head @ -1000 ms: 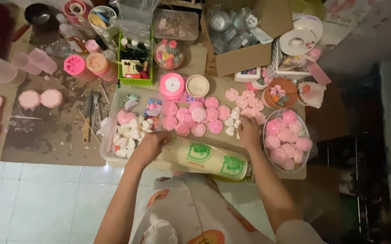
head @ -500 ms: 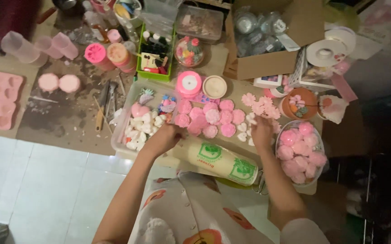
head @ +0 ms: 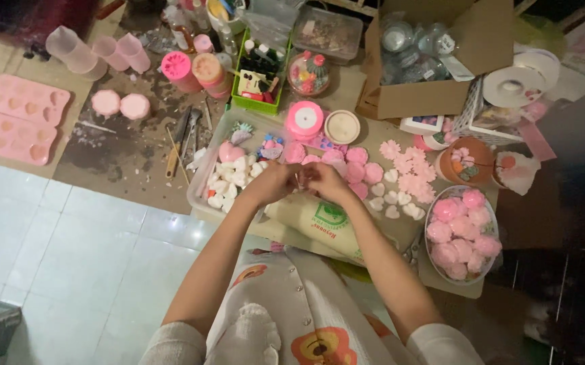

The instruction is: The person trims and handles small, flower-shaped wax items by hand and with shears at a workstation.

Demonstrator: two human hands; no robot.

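My left hand (head: 273, 182) and my right hand (head: 325, 181) meet, fingertips together, above a pale bag with green print (head: 323, 223). They pinch a small pale piece between them; its shape is too small to tell. Just left of my left hand lies a clear tray (head: 201, 192) with white heart-shaped pieces (head: 235, 176). Pink flower-shaped pieces (head: 360, 165) lie in rows just beyond my right hand. Several white hearts (head: 390, 199) sit to their right.
A glass bowl of pink roses (head: 461, 233) stands at the right. Behind are a pink ribbon spool (head: 304, 118), a white round tub (head: 342, 126), a green basket (head: 259, 71) and a cardboard box (head: 434, 61). Pink moulds (head: 18, 118), cups (head: 110, 51) and tools (head: 177, 142) lie left.
My hands were apart, the left at the tray of white pieces and the right by the pink flowers. Both have come together in the middle. The view has shifted slightly.
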